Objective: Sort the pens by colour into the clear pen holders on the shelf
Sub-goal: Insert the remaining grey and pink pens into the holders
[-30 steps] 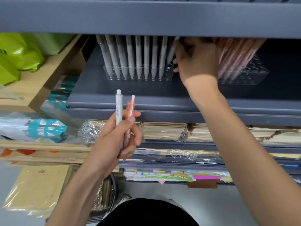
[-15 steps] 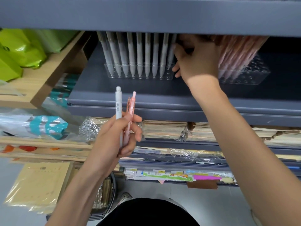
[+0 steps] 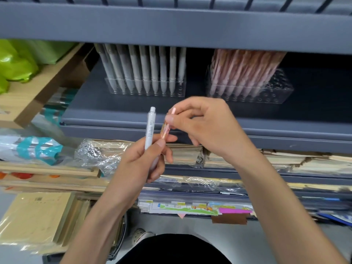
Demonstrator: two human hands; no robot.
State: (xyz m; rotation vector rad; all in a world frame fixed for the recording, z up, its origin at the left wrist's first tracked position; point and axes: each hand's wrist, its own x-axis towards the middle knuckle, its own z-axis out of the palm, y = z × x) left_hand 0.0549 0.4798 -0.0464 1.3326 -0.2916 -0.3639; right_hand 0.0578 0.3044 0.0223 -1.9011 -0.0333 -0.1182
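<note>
The left hand (image 3: 141, 162) had its grip clamped round the lower barrels of a white pen (image 3: 150, 128) and a pink pen (image 3: 165, 131), both upright before the grey shelf's (image 3: 285, 134) front edge. The right hand (image 3: 205, 124) pinched the pink pen's top. Farther back on the shelf stood the left pen holder (image 3: 146, 90), filled with white pens, and the right pen holder (image 3: 266, 92), holding pink ones.

Grey metal shelving (image 3: 171, 21), wooden rack (image 3: 38, 92) at left, pale grey floor (image 3: 232, 233).
</note>
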